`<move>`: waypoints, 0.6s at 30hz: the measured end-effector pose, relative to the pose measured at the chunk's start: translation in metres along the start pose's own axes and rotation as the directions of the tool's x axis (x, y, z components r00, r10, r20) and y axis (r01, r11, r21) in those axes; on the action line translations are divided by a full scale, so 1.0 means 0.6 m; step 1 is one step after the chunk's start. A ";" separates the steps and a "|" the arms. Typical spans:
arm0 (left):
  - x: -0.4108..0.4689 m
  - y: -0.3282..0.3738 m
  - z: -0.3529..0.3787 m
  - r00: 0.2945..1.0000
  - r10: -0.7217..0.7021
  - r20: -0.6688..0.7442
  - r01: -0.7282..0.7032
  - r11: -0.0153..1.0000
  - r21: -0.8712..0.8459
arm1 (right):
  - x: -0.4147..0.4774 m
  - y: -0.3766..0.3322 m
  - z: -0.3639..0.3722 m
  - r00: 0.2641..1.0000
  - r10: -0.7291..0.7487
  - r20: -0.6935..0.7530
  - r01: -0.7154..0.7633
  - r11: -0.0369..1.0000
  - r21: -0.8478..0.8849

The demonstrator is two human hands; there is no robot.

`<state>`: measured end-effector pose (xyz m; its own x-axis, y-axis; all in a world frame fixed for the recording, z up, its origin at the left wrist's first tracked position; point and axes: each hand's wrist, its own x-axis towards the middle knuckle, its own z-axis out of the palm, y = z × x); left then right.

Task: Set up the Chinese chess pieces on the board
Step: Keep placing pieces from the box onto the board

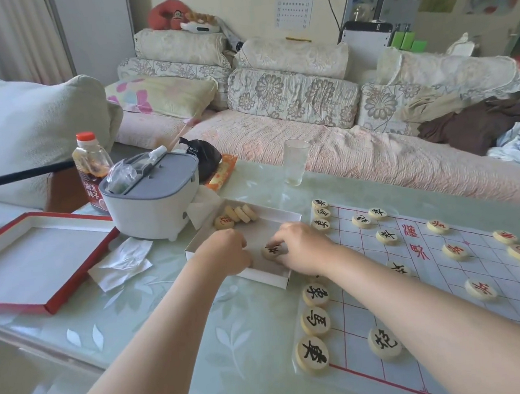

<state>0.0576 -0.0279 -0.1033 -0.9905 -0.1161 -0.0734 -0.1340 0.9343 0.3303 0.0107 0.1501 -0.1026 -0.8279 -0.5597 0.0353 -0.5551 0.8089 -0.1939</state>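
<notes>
the right hand (302, 249) was inside the white box (267, 278) on the table (231, 337), its fingers pinching a black-marked piece (270, 253). the left hand (222, 253) was in the same box, fingers curled; whether they held anything could not be told. 4 more pieces (241, 214) sat in the box's far corner. the board (443, 279) lay just beside the box.
</notes>
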 end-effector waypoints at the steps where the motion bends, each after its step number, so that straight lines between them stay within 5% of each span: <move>1: 0.001 0.001 0.000 1.000 -0.012 0.005 0.012 1.000 0.005 | -0.001 0.002 -0.002 1.000 0.018 -0.025 -0.017 1.000 0.023; 11: 0.014 0.012 0.018 0.999 0.018 -0.028 -0.020 0.996 -0.088 | 0.018 -0.011 0.016 0.998 0.062 0.025 -0.058 0.992 -0.114; 18: 0.017 0.008 0.022 0.998 0.042 -0.056 -0.041 0.999 0.016 | 0.005 -0.002 0.002 0.998 0.039 -0.044 -0.043 0.994 -0.104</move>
<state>0.0475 -0.0201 -0.1146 -0.9954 -0.0952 -0.0070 -0.0925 0.9436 0.3178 0.0090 0.1472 -0.1036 -0.8514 -0.5197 0.0705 -0.5244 0.8465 -0.0922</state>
